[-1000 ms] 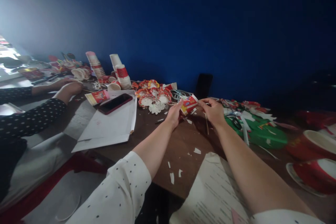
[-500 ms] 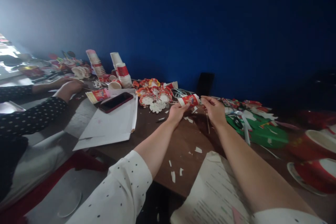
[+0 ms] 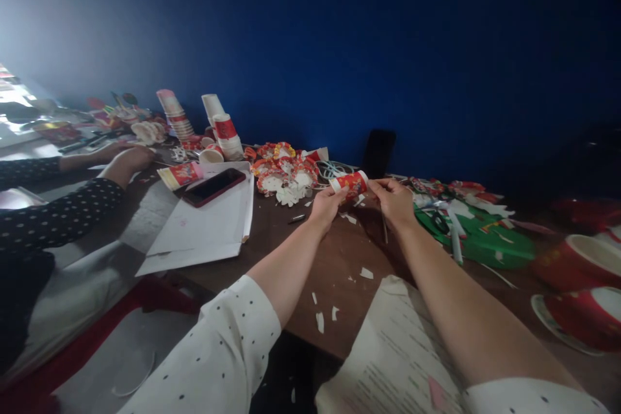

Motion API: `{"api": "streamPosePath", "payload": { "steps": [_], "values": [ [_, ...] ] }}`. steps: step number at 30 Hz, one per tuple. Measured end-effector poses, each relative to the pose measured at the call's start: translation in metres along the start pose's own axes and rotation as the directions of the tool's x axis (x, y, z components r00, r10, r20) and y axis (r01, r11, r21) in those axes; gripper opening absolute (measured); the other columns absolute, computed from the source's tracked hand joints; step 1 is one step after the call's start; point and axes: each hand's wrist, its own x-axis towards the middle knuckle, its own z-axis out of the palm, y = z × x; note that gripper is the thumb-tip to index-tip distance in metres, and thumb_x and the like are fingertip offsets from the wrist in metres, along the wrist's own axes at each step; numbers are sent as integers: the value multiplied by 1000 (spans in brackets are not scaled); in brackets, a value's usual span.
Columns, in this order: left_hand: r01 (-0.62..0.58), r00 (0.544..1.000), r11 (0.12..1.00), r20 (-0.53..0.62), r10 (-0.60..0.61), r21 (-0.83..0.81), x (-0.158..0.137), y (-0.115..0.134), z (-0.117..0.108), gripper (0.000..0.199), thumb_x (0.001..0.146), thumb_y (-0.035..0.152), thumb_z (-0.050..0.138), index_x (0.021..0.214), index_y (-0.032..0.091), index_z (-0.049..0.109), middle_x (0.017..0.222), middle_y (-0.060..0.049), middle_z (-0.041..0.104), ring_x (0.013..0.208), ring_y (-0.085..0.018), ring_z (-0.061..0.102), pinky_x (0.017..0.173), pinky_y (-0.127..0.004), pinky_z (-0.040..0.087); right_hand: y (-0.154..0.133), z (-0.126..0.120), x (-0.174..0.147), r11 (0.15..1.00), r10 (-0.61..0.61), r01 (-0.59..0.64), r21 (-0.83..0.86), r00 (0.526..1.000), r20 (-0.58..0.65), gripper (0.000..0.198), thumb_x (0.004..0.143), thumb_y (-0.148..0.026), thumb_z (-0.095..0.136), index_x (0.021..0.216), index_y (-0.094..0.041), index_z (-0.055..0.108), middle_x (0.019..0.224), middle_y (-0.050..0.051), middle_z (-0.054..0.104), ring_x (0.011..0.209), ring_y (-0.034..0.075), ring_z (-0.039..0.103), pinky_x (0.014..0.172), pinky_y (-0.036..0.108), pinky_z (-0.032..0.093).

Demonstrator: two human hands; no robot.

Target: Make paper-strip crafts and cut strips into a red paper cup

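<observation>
My left hand [image 3: 324,208] is closed around a red paper cup [image 3: 352,186] with a white edge and a printed pattern. The cup lies on its side in my grip, a little above the brown table [image 3: 334,259]. At the cup's right end, the fingers of my right hand [image 3: 395,202] are pinched together against its edge. What they hold is too small to make out. A thin stick-like thing [image 3: 385,226] shows below my right hand; whether I hold it is unclear. White paper scraps [image 3: 367,273] lie on the table under my wrists.
Cut-cup flowers [image 3: 286,171], stacked cups [image 3: 227,136] and a phone [image 3: 213,187] on a white folder [image 3: 194,233] are to the left. Farther left are a co-worker's hands [image 3: 129,158]. A dark phone [image 3: 379,152] leans at the wall. Green sheet [image 3: 499,246] and printed paper [image 3: 388,349] lie nearer right.
My right fingertips have come slightly left, right up to the cup's end. The cup remains in my left hand, almost in the same place.
</observation>
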Motion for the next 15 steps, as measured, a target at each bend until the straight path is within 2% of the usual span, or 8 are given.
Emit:
{"api": "streamPosePath", "payload": {
  "steps": [3,5,11,15],
  "values": [
    [-5,1000,999,-21,4,-47,0,2,0,31,60,35,79,81,13,73,67,-3,69,62,-15,62,68,-28,48,4,2,3,976,90,-81,203,995,-36,29,62,-44,75,76,-19,69,54,-4,56,48,9,47,47,21,36],
    [-10,999,998,-37,8,-61,-2,5,0,31,59,35,80,81,13,73,67,-3,69,62,-15,63,69,-29,49,6,2,5,960,124,-107,257,991,-51,28,60,-42,76,74,-19,68,53,-5,54,48,8,46,46,20,35],
    [-17,999,1000,-28,17,-18,-2,4,1,34,59,35,79,83,12,73,72,-4,71,68,-16,64,77,-30,49,4,1,2,982,57,-58,179,998,11,32,65,-44,73,86,-20,73,66,-1,63,59,11,54,49,20,39],
    [-56,998,991,9,56,124,2,-4,-3,34,62,35,77,88,14,73,81,-5,72,76,-18,65,81,-32,48,5,2,2,986,48,-53,157,998,34,39,64,-51,73,89,-20,73,61,-2,61,56,12,54,49,21,40]
  ]
}}
